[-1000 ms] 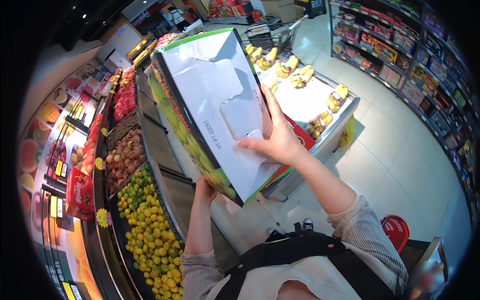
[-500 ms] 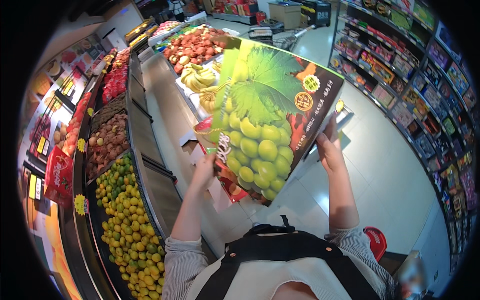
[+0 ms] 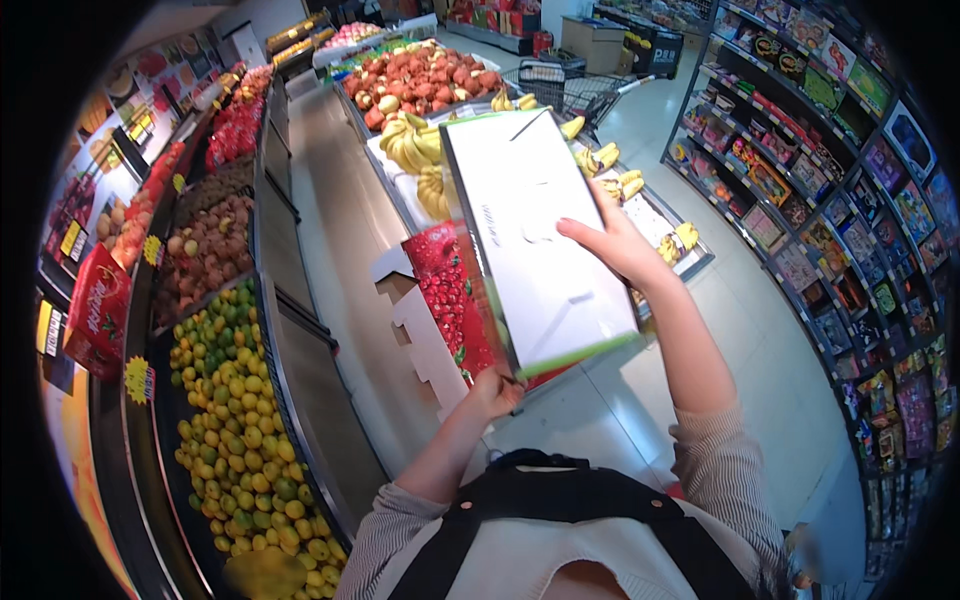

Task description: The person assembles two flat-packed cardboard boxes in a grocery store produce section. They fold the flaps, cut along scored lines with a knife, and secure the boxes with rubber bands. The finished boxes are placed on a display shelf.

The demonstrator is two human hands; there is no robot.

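The person holds a large flat cardboard fruit box (image 3: 535, 250), white underside up, tilted above the aisle. The left hand (image 3: 493, 390) has its grip clamped on the near bottom corner; the right hand (image 3: 615, 243) lies flat against the white face, fingers spread. Behind the box, a red strawberry-printed carton (image 3: 447, 300) leans on the white display bench (image 3: 425, 335). Yellow bananas (image 3: 415, 150) and red apples (image 3: 420, 75) fill the bench beyond. Lemons and limes (image 3: 225, 420) crowd the left-hand bin. Packaged goods line the shelves (image 3: 830, 200) on the right, over a pale tiled floor (image 3: 760, 330).
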